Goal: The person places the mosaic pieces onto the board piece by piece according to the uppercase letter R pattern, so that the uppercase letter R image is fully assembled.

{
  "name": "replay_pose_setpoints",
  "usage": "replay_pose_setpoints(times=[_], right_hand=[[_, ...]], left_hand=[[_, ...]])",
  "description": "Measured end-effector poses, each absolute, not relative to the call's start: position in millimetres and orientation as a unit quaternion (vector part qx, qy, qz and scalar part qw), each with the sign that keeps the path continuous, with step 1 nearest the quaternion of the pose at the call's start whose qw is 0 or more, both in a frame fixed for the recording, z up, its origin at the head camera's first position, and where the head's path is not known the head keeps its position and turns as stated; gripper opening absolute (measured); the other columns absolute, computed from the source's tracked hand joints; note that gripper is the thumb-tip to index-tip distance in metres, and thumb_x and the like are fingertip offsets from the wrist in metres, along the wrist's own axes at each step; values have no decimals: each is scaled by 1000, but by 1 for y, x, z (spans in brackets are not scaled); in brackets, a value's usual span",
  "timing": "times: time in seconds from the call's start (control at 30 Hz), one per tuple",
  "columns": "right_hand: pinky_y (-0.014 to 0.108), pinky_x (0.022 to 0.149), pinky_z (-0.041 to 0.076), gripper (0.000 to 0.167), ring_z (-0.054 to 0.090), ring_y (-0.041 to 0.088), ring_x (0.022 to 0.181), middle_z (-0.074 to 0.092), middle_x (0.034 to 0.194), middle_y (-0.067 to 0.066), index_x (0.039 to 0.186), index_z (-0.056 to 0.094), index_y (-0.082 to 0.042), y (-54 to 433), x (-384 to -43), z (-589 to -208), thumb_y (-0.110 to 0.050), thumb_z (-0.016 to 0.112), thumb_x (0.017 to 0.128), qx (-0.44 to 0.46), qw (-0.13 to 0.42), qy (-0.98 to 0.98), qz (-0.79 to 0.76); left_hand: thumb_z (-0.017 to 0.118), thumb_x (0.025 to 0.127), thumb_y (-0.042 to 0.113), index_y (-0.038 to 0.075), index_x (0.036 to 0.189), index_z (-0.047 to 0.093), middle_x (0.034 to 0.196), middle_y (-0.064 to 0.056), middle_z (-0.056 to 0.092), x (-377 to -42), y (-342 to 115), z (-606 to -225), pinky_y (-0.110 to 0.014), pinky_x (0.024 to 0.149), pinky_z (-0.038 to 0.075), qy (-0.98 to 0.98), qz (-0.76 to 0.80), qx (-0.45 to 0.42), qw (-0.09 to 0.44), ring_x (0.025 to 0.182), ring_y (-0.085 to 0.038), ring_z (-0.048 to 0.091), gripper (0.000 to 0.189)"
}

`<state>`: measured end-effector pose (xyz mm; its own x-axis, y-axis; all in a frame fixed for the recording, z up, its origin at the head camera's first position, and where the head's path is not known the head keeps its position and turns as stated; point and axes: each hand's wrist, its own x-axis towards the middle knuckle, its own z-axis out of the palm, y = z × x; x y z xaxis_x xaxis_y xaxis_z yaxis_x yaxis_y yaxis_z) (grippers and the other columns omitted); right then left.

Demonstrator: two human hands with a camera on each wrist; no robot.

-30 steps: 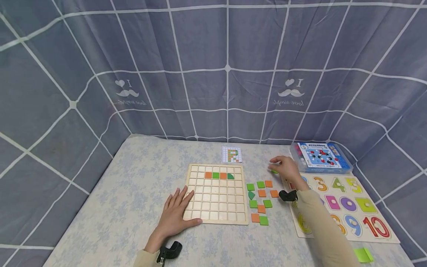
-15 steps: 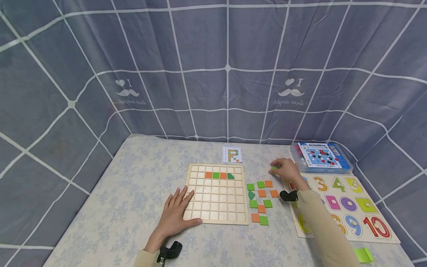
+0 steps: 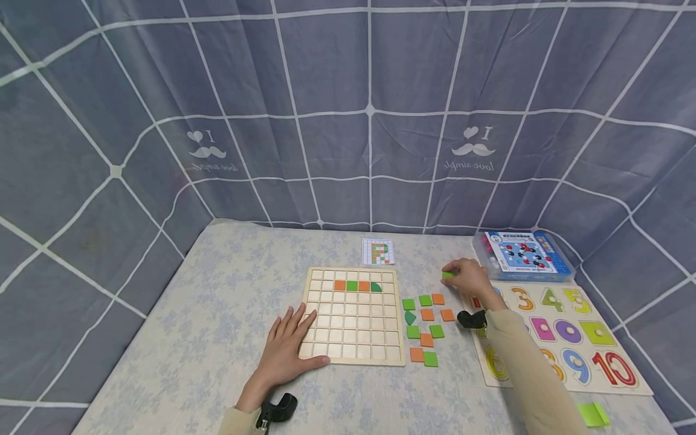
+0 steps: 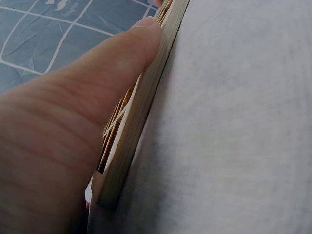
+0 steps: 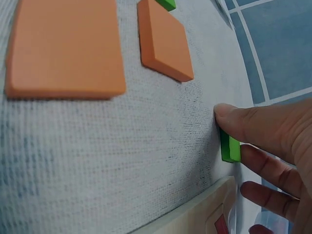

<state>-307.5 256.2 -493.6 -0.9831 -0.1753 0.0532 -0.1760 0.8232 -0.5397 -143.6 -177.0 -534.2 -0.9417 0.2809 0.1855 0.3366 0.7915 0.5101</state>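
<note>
My left hand (image 3: 288, 344) rests with spread, straight fingers on the left edge and near-left corner of a wooden grid board (image 3: 350, 359). In the left wrist view its thumb (image 4: 131, 48) lies on the board's rim (image 4: 131, 141). In one row of the board sit an orange, a green, another orange and a dark green quarter-round tile (image 3: 376, 287). Right of the board, my right hand (image 3: 472, 279) pinches a green tile (image 5: 230, 147) between thumb and fingers, low over the tabletop; whether the tile touches the cloth I cannot tell.
Several loose orange and green tiles (image 3: 427, 315) lie between the board and a number puzzle (image 3: 544, 393). A pattern card (image 3: 377, 251) lies behind the board. A plastic box (image 3: 524, 257) stands at the back right. A bright green piece (image 3: 592, 415) lies at the front right.
My right hand has shifted slightly to the right and drawn its fingers together on the green tile, which now shows more. The left hand and the board have stayed still.
</note>
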Motion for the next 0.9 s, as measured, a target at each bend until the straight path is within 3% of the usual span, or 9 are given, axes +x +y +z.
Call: replay_pose_setpoints(times=[0.37,0.9], right_hand=[[66,88,20,17,53,34,93,66,93,7,91,68,-9,257,-310,-496,-20,77,81,109,14,-960,256],[62,82,24,16,53,30,86,64,88,5,92,70,-13,255,-307,-495,-18,79,79,119,35,-956,265]], left_hand=[[66,75,66,14,149,33,156,-12,18,-143,-176,-536,-57,109,6,-946,-276,-162,55,141,-38,9,97],[67,75,64,13,149,34,156,-12,19,-143,-176,-535,-57,109,6,-944,-281,-165,53,141,-38,9,97]])
